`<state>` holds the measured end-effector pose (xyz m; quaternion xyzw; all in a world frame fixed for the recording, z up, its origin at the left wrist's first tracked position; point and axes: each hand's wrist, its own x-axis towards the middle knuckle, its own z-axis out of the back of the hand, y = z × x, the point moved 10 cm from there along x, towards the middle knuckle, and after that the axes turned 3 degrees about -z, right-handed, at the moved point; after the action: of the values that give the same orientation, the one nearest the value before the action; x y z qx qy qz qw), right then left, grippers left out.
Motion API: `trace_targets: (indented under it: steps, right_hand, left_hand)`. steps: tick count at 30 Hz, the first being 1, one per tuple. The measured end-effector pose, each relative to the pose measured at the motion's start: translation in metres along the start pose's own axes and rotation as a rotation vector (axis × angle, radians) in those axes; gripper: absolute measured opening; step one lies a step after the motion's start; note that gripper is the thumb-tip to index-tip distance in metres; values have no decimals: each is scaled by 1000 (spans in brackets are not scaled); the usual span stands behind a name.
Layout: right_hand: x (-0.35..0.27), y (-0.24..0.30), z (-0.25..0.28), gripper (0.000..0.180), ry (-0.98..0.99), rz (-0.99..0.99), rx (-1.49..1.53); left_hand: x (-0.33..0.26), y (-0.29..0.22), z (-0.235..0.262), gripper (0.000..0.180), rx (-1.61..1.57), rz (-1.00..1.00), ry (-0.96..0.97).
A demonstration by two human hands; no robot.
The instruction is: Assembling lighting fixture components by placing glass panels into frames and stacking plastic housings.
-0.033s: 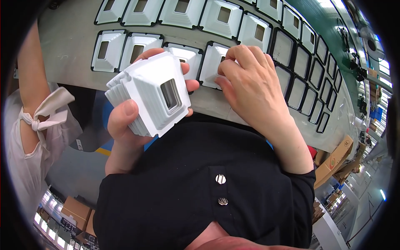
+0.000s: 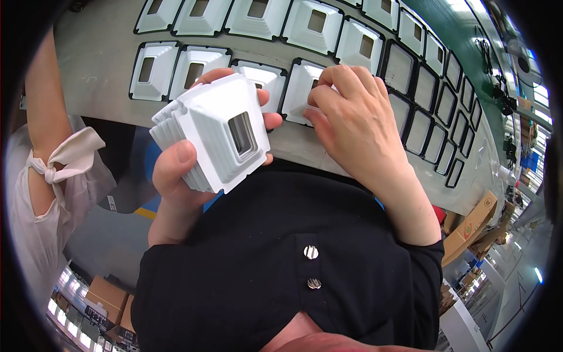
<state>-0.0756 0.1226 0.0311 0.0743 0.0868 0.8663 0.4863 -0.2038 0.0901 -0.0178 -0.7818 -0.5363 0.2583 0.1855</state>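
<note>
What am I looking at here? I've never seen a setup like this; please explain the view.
There is no machine: a person works with two bare hands. A fisheye camera on the head looks down, so straight edges bend near the rim. The left hand holds a stack of nested white pieces, each with a window. The right hand is at a white piece on the table; its fingertips are partly hidden. White pieces in black frames stand in rows; black frames without them lie to the right. The bare forearm at far left is another person's.
</note>
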Motion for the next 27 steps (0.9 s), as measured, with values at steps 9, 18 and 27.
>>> trace_targets:
  steps: [9,18,27]
  right_hand:
    - [-6,3,5,20,-101,74,81]
    - [-9,-6,0,25,-99,38,196]
    - [-10,-5,10,15,-150,42,238]
  left_hand:
    - [-4,5,-1,86,7,36,1]
    - [-4,7,1,86,62,32,-20]
    - [-7,0,1,92,213,10,-6]
